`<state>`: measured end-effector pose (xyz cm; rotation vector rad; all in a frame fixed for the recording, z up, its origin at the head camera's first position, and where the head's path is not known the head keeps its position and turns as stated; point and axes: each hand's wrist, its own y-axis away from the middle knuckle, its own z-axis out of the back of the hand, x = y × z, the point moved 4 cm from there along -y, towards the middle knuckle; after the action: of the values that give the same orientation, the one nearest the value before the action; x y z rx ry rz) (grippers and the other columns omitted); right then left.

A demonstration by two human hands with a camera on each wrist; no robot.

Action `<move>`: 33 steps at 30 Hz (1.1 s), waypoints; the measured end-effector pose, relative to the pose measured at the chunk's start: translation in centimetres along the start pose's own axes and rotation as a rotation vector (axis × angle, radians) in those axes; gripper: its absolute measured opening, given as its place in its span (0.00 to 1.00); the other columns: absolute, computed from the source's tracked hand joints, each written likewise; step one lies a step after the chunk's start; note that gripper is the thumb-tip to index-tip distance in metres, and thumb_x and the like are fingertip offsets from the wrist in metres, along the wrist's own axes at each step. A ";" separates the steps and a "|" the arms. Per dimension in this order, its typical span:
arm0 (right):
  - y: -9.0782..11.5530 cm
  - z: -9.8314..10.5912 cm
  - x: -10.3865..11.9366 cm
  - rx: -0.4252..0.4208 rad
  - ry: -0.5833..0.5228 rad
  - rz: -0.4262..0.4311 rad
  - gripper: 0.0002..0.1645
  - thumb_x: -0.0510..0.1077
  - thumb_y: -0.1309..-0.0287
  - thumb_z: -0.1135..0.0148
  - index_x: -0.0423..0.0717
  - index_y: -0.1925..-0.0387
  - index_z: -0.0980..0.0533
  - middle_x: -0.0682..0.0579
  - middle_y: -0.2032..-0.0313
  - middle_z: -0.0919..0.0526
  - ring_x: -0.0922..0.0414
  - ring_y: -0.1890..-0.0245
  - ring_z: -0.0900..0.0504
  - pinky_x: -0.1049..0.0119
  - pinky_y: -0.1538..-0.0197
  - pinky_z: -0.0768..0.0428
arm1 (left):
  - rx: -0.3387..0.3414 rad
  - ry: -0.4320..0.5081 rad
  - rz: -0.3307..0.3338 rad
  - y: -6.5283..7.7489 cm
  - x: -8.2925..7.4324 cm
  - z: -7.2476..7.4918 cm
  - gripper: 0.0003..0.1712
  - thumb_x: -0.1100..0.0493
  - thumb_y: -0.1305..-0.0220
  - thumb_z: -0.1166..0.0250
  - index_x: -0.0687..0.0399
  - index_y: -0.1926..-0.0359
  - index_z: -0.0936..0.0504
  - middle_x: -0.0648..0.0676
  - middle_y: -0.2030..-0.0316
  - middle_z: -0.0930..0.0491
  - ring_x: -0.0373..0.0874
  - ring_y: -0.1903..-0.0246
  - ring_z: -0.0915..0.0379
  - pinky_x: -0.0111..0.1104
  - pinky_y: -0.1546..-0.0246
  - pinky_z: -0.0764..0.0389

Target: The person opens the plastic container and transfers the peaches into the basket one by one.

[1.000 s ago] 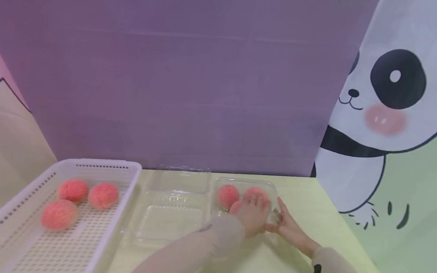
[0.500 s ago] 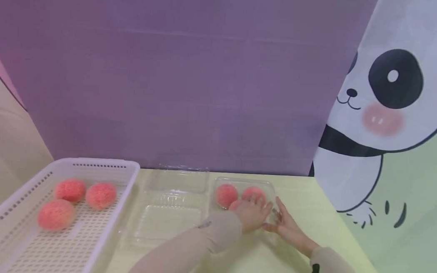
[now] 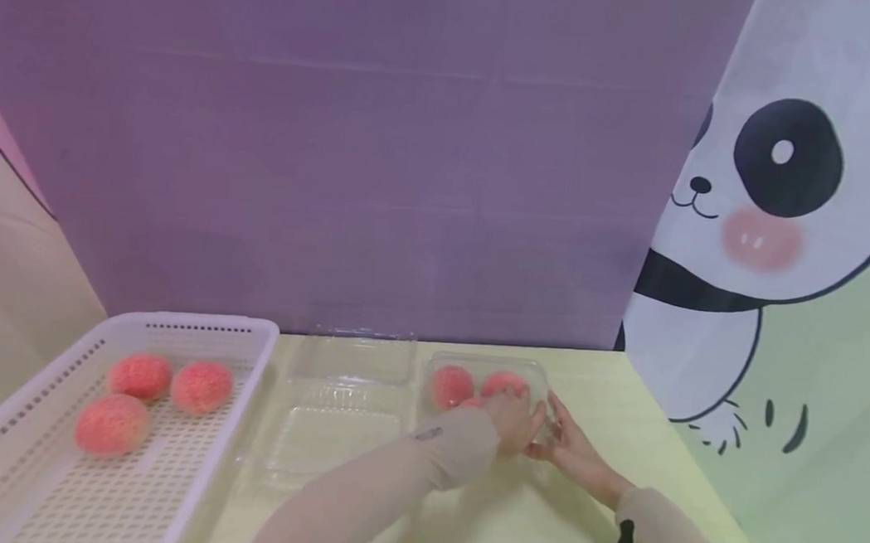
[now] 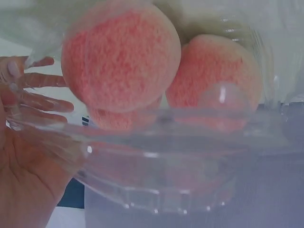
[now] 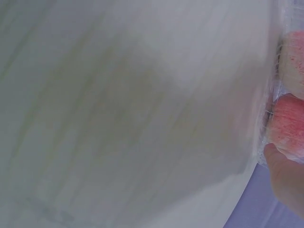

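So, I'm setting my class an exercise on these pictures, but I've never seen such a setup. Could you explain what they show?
There's no machine here: a person works bare-handed, wearing three cameras. One on the head gives the wide view; one on each wrist gives the close-ups.

In the wide view, a white basket at left holds three pink balls. On the pale table are an open clear box and a second clear box with at least three more pink balls inside.

The left hand reaches over that second box; whether it grips a ball is hidden. The right hand steadies the box's side.
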<state>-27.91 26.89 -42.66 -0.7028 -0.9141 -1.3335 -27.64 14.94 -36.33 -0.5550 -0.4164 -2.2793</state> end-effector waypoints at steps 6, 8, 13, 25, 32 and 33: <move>-0.2 0.0 0.2 0.013 -0.046 0.012 0.61 0.39 0.52 0.38 0.48 0.30 0.70 0.40 0.29 0.65 0.35 0.33 0.54 0.37 0.37 0.45 | 0.000 0.009 -0.045 -0.2 0.1 0.6 0.34 0.47 0.34 0.49 0.45 0.31 0.48 0.53 0.39 0.34 0.38 0.58 0.25 0.25 0.66 0.20; -0.3 0.0 0.3 0.008 -0.068 0.015 0.61 0.38 0.52 0.38 0.48 0.30 0.70 0.39 0.29 0.63 0.36 0.33 0.53 0.37 0.37 0.45 | 0.000 0.003 -0.044 -0.2 0.2 0.7 0.33 0.47 0.34 0.49 0.45 0.31 0.48 0.52 0.40 0.34 0.37 0.59 0.25 0.24 0.67 0.19; -0.5 -0.3 0.2 0.014 -0.112 0.014 0.63 0.37 0.54 0.37 0.48 0.30 0.71 0.36 0.31 0.56 0.37 0.34 0.48 0.40 0.37 0.42 | -0.006 0.014 -0.043 0.0 0.4 0.7 0.32 0.47 0.37 0.46 0.44 0.33 0.44 0.49 0.48 0.28 0.36 0.62 0.25 0.24 0.71 0.20; -0.5 -0.2 -0.1 0.001 -0.106 0.025 0.64 0.38 0.55 0.35 0.48 0.30 0.70 0.39 0.29 0.60 0.37 0.33 0.49 0.39 0.35 0.45 | 0.026 -0.059 -0.093 0.0 0.3 1.0 0.32 0.48 0.37 0.45 0.44 0.34 0.44 0.48 0.51 0.28 0.34 0.67 0.26 0.22 0.76 0.22; -0.5 -0.3 0.0 -0.006 -0.125 0.013 0.63 0.35 0.54 0.36 0.48 0.30 0.70 0.37 0.30 0.57 0.37 0.34 0.45 0.42 0.36 0.41 | 0.017 -0.082 -0.096 -0.2 0.4 1.1 0.30 0.45 0.37 0.46 0.43 0.36 0.42 0.47 0.53 0.27 0.34 0.63 0.26 0.22 0.72 0.21; -0.5 -0.3 0.0 -0.005 -0.129 0.012 0.63 0.35 0.55 0.36 0.48 0.30 0.71 0.37 0.30 0.57 0.37 0.34 0.46 0.42 0.36 0.41 | 0.020 -0.083 -0.100 -0.2 0.4 1.1 0.30 0.46 0.37 0.46 0.44 0.36 0.42 0.47 0.53 0.27 0.34 0.64 0.26 0.22 0.73 0.21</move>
<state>-28.35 26.52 -42.85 -0.8045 -1.0084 -1.2912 -27.77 15.36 -35.23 -0.6331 -0.5174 -2.3505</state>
